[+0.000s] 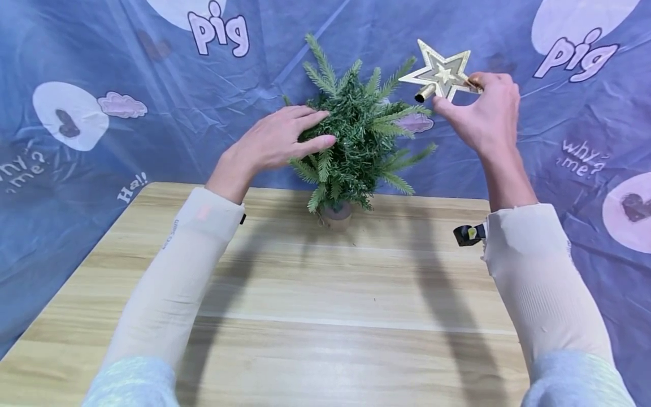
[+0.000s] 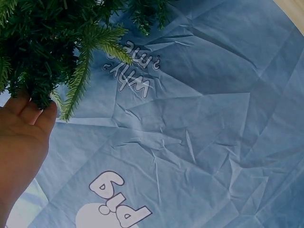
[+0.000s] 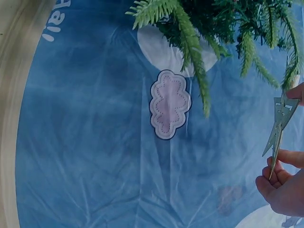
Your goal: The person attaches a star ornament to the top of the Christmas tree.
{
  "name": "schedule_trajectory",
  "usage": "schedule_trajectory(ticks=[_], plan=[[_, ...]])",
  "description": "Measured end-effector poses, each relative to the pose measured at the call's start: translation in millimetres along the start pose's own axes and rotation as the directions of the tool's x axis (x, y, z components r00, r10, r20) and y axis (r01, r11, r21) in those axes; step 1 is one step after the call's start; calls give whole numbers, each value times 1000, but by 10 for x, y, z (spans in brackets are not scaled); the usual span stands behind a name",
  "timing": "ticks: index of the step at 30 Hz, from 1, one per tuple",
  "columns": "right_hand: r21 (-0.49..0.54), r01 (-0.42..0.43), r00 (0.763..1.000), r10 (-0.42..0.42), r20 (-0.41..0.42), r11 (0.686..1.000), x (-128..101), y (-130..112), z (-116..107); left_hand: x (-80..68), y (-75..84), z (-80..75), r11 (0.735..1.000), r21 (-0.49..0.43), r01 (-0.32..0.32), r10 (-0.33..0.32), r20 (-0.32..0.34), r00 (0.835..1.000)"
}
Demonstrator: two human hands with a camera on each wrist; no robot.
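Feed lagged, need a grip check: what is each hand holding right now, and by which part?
The right hand pinches the gold star by its outer points, socket free. The left hand holds nothing; its straight fingers rest on the small tree.

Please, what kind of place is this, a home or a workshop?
Probably a makeshift recording or craft corner, not a real workshop: a plain wooden table stands against a wrinkled blue cartoon-printed sheet, with only a small artificial tree and a gold star topper in use.

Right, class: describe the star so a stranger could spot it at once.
Start at the small green tree at the far edge of the wooden table. Just right of its top, the right hand pinches the star: flat, gold, with a short tube at its base.
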State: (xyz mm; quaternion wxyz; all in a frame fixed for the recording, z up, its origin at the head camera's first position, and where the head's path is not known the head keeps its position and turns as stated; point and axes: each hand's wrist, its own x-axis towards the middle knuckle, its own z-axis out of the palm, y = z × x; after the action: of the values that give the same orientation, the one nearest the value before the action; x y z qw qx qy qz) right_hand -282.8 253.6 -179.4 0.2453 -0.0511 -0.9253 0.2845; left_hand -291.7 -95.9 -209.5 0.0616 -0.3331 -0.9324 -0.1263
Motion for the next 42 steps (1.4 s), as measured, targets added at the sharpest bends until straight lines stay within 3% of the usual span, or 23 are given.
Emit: schedule_trajectory(ticks=[14, 29, 42], plan=[[-27, 14, 1000, -14, 4, 1000, 48, -194, 71, 11, -1, -1, 1000, 16, 4, -4, -2, 1000], [-57, 63, 995, -67, -73, 996, 68, -437, 176, 30, 2, -36, 1000, 8, 2, -2, 17, 1000], [-64, 61, 997, -64, -40, 996, 94, -629, 282, 54, -47, -38, 1000, 19, -24, 24, 20, 1000]])
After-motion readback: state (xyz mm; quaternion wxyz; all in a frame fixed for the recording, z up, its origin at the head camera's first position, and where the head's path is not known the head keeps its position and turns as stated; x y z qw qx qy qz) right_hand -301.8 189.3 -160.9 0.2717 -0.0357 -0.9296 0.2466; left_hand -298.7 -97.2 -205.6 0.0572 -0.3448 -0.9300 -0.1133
